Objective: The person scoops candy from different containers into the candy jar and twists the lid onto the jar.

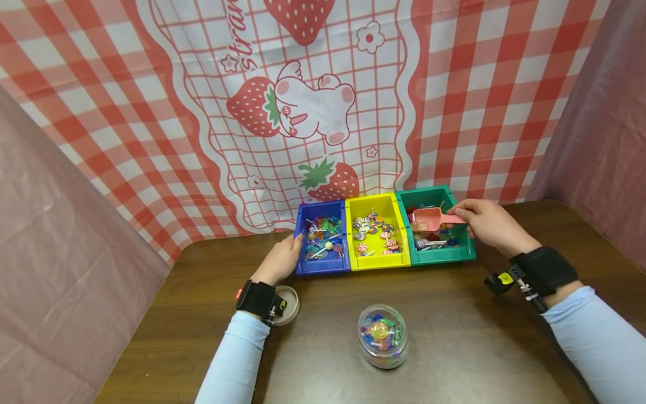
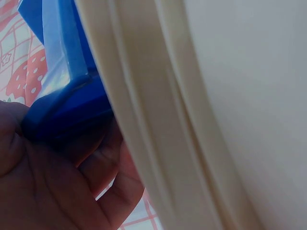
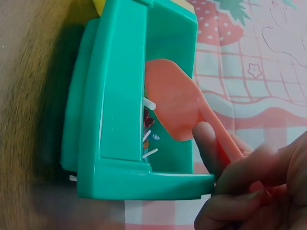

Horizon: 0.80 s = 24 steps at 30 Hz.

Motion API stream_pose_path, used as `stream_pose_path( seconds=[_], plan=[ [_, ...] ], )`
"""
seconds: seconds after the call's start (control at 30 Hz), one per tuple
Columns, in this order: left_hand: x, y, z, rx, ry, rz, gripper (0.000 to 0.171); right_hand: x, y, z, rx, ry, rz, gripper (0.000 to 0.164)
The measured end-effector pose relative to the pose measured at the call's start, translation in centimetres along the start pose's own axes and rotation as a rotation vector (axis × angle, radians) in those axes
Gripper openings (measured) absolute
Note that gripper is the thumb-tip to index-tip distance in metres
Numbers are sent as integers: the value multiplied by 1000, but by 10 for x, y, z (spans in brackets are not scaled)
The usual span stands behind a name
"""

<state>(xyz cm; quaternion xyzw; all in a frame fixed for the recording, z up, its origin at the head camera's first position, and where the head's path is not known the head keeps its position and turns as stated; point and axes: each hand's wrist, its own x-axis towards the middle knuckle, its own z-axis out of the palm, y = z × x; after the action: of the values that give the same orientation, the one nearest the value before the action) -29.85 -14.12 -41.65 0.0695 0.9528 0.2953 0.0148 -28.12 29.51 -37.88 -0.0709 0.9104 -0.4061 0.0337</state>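
My right hand [image 1: 497, 224] holds a pink scoop [image 1: 427, 219] by its handle, with the bowl inside the green bin [image 1: 444, 257]. A few candies show in the scoop's bowl. In the right wrist view, white lollipop sticks lie below the scoop [image 3: 172, 98] in that bin. My left hand [image 1: 279, 260] grips the left side of the blue bin [image 1: 323, 266], its fingers curled at the bin's edge in the left wrist view. Colourful lollipops and candies lie in the blue bin, and swirled ones in the yellow bin [image 1: 381, 262] between the other two.
A clear jar [image 1: 383, 359] filled with colourful candies stands open on the brown table [image 1: 444, 348], in front of the bins. Beside my left wrist lies a round pale lid [image 1: 289, 314]. A checked strawberry cloth [image 1: 454, 101] hangs right behind the bins.
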Motion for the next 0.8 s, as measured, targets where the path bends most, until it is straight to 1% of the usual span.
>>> stream_pose_path(
  seconds=[0.17,0.3,0.43,0.57,0.7,0.8],
  plan=[
    [0,0,0,2,-5,1,46,3,7,-4,57,-32,22,41],
    [0,-1,0,-4,-1,-8,46,3,8,-5,59,-32,4,41],
    [1,-1,1,-4,0,-8,46,2,4,-1,-7,7,-31,40],
    [1,-1,1,-6,-2,-11,47,0,-4,9,-97,41,-80,37],
    [0,0,0,-7,0,-14,46,-2,-10,17,-155,51,-124,33],
    [0,-1,0,-8,1,-16,46,-4,-13,19,-171,33,-137,32]
  ],
)
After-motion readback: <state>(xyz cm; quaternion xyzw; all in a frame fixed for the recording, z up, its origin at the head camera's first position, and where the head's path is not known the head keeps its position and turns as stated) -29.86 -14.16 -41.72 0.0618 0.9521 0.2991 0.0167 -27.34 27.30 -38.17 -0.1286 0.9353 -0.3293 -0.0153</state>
